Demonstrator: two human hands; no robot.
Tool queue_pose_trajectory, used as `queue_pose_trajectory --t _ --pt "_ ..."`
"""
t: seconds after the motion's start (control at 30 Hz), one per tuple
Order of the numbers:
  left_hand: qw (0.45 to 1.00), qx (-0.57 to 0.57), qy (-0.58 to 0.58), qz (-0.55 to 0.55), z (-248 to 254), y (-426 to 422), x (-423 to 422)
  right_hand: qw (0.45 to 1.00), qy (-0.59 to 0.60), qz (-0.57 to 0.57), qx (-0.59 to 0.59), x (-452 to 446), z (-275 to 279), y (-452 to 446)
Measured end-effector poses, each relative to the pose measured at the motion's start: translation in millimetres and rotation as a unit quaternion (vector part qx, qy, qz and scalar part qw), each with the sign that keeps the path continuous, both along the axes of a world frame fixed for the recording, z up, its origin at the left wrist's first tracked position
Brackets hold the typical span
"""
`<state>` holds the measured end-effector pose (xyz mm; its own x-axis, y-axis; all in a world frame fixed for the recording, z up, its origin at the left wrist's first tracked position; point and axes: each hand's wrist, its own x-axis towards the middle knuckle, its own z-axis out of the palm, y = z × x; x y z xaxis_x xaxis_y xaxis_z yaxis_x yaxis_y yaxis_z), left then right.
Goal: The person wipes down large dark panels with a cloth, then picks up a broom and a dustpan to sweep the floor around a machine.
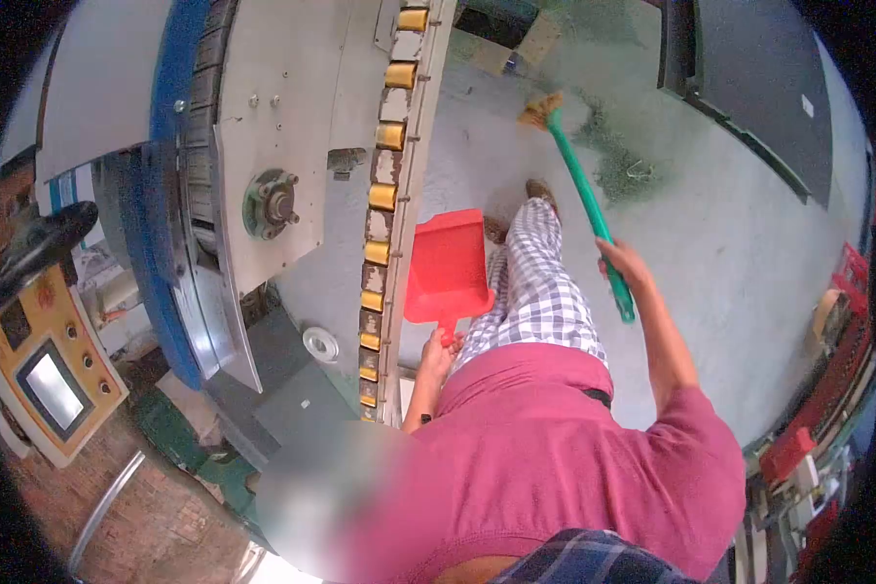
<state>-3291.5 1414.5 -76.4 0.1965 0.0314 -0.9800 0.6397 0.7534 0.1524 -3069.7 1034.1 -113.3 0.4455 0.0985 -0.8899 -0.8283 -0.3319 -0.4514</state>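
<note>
My left hand (440, 356) is closed around the short handle of a red dustpan (448, 263), which hangs beside my left leg, close to the machine's edge. My right hand (624, 267) grips the green handle of a broom (579, 185) near its top end. The tan bristles of the broom (540, 111) reach down to the grey floor ahead of my feet. Just right of the bristles, a patch of dark greenish debris (628, 170) is spread over the floor. I cannot make out anything inside the dustpan.
Along my left runs a machine with a row of yellow rollers (382, 197) and a round metal hub (274, 203). A control panel (54, 375) is at far left. Dark panels (759, 88) stand at upper right. An open cardboard box (516, 44) sits ahead; red crates (788, 454) line the right.
</note>
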Motion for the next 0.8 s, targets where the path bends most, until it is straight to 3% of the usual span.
queue_pose_trajectory --t 0.1,0.17,0.23,0.3,0.4,0.43,0.5,0.53,0.6,0.67,0.73,0.8 --pt "1.0 -0.004 -0.003 -0.017 -3.8 8.3 -8.4 0.999 0.026 -0.023 0.006 -12.7 80.0 9.9" --pt "1.0 0.004 -0.024 -0.018 4.1 8.6 -5.6 0.999 0.026 -0.04 0.018 -11.3 92.5 27.9" --pt "0.999 0.014 -0.043 -0.021 6.0 12.1 -6.0 0.995 -0.072 0.036 0.063 -3.7 82.1 56.8" --pt "1.0 -0.024 -0.015 0.01 0.4 18.8 -7.8 0.989 -0.007 -0.024 0.143 18.3 49.5 107.7" --pt "1.0 -0.013 -0.005 -0.003 9.4 20.0 1.5 0.93 0.06 0.056 0.358 67.5 -46.0 162.5" --pt "1.0 -0.009 -0.005 -0.008 10.4 22.1 0.3 0.929 0.058 0.051 0.361 72.9 -60.3 171.7" --pt "0.999 -0.042 -0.015 -0.025 10.3 27.6 2.7 0.973 0.064 -0.002 0.221 82.4 -64.2 185.4" --pt "0.999 -0.04 -0.017 -0.028 10.2 29.4 3.5 0.973 0.061 -0.003 0.223 82.5 -64.1 181.5" --pt "0.999 -0.017 -0.018 -0.045 12.2 26.6 4.7 0.99 0.095 0.048 0.088 79.1 -41.2 152.3" --pt "0.998 -0.014 -0.027 -0.055 4.6 28.9 1.7 0.988 0.067 0.007 0.138 58.7 -25.5 114.2" --pt "0.997 -0.012 -0.035 -0.063 -2.9 30.1 1.9 0.981 0.054 -0.062 0.176 27.4 -59.1 72.5" --pt "0.998 -0.034 -0.02 -0.057 -8.7 30.8 4.1 0.99 0.045 -0.051 0.125 10.5 -26.1 33.9"
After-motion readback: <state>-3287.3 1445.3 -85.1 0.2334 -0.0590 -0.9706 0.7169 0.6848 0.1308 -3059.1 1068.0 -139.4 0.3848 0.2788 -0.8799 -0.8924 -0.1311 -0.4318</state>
